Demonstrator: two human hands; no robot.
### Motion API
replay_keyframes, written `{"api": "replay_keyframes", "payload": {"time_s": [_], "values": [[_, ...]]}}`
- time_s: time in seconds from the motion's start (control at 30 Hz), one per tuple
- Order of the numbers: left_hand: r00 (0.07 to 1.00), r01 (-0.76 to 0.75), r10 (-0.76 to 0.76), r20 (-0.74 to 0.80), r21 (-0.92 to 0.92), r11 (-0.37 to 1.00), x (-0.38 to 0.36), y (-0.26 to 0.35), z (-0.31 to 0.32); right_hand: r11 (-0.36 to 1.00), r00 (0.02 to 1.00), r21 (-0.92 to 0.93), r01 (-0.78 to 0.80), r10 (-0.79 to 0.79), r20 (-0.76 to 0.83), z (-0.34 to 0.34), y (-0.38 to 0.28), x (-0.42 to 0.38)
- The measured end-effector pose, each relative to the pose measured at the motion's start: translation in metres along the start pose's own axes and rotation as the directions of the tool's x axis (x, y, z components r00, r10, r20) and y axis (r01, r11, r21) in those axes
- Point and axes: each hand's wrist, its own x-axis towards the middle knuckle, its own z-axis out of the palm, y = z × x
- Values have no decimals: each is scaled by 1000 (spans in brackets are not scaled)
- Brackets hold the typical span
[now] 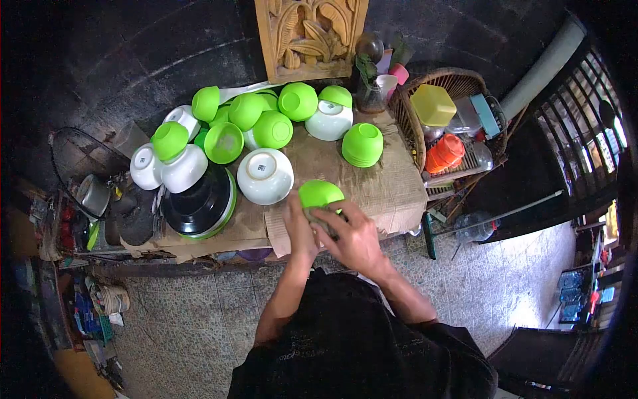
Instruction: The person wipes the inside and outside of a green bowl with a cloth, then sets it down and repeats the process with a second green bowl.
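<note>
The black shirt [359,339] of the person fills the nearest part of the view, with both bare forearms reaching forward from it to the edge of the surface [392,179], which is covered with brown cardboard. The left hand [300,229] and the right hand [351,241] meet around the held bowl [320,193], a small bright green one, above the front part of the cardboard. The grip of each hand is closed on this bowl, the left from its left side and the right from its near right side; something greyish is bunched between the fingers, too blurred to name. Just left of the hands, a white bowl [265,176] rests upside down. Beyond and to the right stands an upturned stack of green bowls [363,145]. Farther left, more green and white bowls lie close together, some upturned on others, behind and beside a round black lid-like piece [198,201]. At the back right, a wicker basket [411,126] holds a yellow container [433,105], an orange container [445,154] and other pieces. A carved wooden panel [311,40] stands at the back against the dark wall [166,53]. Patterned floor tiles [193,312] show below the surface.
</note>
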Motion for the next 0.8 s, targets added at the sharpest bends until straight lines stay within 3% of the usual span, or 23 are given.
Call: {"api": "replay_keyframes", "payload": {"time_s": [0.07, 0.1, 0.23, 0.3, 0.33, 0.4, 0.43, 0.57, 0.6, 0.63, 0.77, 0.8], "values": [[973, 231, -223, 60, -271, 935, -3, 21, 0, 999, 999, -14, 44, -44, 13, 6, -2, -10], [939, 343, -300, 168, -377, 861, 21, -5, -22, 1000, 999, 0, 27, -27, -20, 10, -2, -13], [909, 417, -349, 228, -512, 751, 23, -9, -22, 995, 995, 83, -52, 59, -83, 17, 7, -20], [911, 412, -328, 249, -551, 726, 23, -15, -20, 984, 959, 166, -66, 109, -262, 20, 13, -14], [914, 405, -303, 269, -589, 700, 23, -15, -17, 984, 958, 163, -67, 109, -265, 22, 18, -12], [892, 447, -293, 343, -583, 679, 22, -11, -15, 898, 854, 362, -248, 379, -356, 26, 27, -6], [868, 485, -281, 410, -576, 658, 21, -9, -16, 899, 853, 362, -247, 379, -358, 25, 29, -2], [845, 530, -306, 438, -613, 586, 22, -11, -19, 766, 818, 534, -359, 533, -215, 18, 38, 5], [830, 551, -280, 483, -629, 549, 25, -15, -23, 500, 750, 735, -458, 661, 18, 18, 43, 2], [814, 571, -250, 524, -643, 511, 27, -18, -26, 172, 664, 832, -528, 694, 278, 17, 47, 0], [831, 545, -252, 497, -634, 548, 25, -28, -35, 33, 662, 813, -581, 601, 448, 11, 45, -10], [922, 199, -69, 382, -314, 928, 23, -30, -34, 158, 684, 760, -631, 576, 448, 9, 41, -12]]}}
